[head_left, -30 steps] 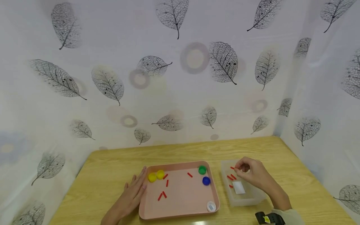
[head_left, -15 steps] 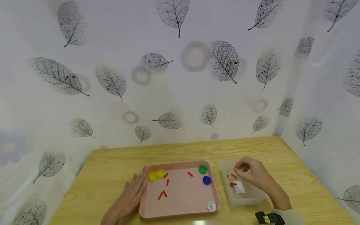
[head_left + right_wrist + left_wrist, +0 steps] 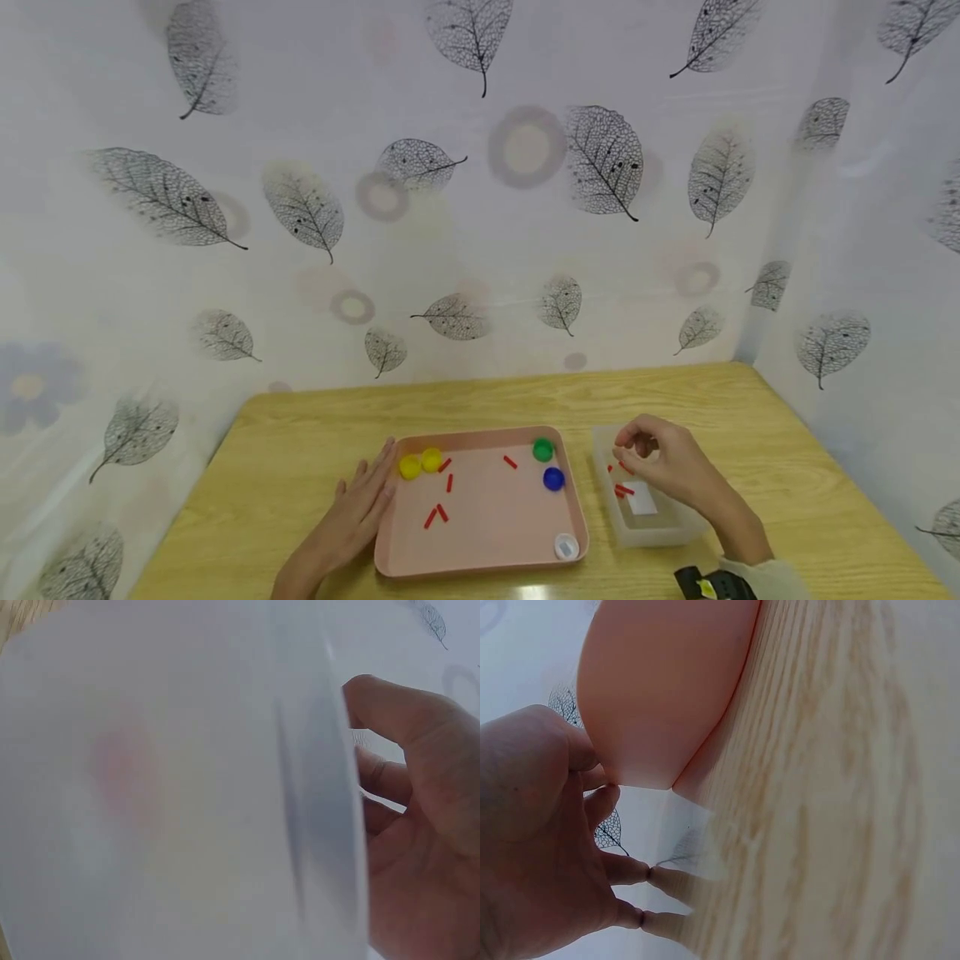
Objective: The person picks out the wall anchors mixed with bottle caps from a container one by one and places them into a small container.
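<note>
In the head view, my left hand (image 3: pixel 348 517) lies along the left rim of a pink tray (image 3: pixel 487 550), its fingers extended against it. The left wrist view shows the same hand (image 3: pixel 555 840) with fingertips at the tray's outer wall (image 3: pixel 667 697). My right hand (image 3: pixel 667 458) is over a translucent plastic box (image 3: pixel 660 535), thumb and index fingertips brought together at its left side. I cannot tell whether a small thing is pinched there. Short red sticks (image 3: pixel 624 490) lie in the box below. In the right wrist view, the box wall (image 3: pixel 187 847) hides the right fingertips.
Inside the tray are several red sticks (image 3: pixel 450 482), two yellow caps (image 3: pixel 409 467), a green cap (image 3: pixel 543 450), a blue cap (image 3: pixel 553 478) and a round white piece (image 3: pixel 566 547). A white packet (image 3: pixel 642 498) lies in the box. Leaf-print sheeting (image 3: pixel 510 250) surrounds the wooden table (image 3: pixel 300 433).
The red sticks in the box have shifted, and one that showed at the right fingertips is no longer there. The right fingertips have moved slightly left. The left hand stays at the tray.
</note>
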{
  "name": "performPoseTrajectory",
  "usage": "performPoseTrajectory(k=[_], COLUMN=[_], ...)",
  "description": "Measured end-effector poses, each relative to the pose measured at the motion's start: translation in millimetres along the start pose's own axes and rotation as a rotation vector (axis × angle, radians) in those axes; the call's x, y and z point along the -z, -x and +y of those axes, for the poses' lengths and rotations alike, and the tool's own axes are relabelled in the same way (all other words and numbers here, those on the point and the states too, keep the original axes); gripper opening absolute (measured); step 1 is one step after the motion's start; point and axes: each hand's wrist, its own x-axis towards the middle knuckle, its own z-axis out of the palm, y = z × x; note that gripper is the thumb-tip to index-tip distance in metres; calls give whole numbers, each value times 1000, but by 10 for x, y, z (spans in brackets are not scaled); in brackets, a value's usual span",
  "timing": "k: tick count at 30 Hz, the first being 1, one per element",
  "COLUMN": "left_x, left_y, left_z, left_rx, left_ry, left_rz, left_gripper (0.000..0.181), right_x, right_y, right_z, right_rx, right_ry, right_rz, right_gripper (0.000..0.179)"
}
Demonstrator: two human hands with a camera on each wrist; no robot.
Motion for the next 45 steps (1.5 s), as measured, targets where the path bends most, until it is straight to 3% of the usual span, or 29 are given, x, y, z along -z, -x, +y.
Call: performPoseTrajectory(k=[8, 17, 23, 42, 45], left_x=[-17, -47, -70, -71, -50], left_y=[13, -9, -20, -46, -39], left_z=[-18, -14, -6, -33, -18], left_rx=[6, -15, 7, -4, -12], left_ry=[5, 15, 3, -12, -16], left_rz=[-4, 29, 13, 20, 23], left_gripper=[57, 57, 57, 57, 57], right_x=[-198, -440, -597, -1180, -1255], right_y=[-41, -184, -266, -356, -360], right_z=[-121, -292, -404, -593, -649], right_rx=[115, 173, 209, 324, 282], right_ry=[-68, -114, -164, -190, -183], right_rz=[-26, -92, -139, -104, -116], right_gripper=[21, 20, 18, 17, 15])
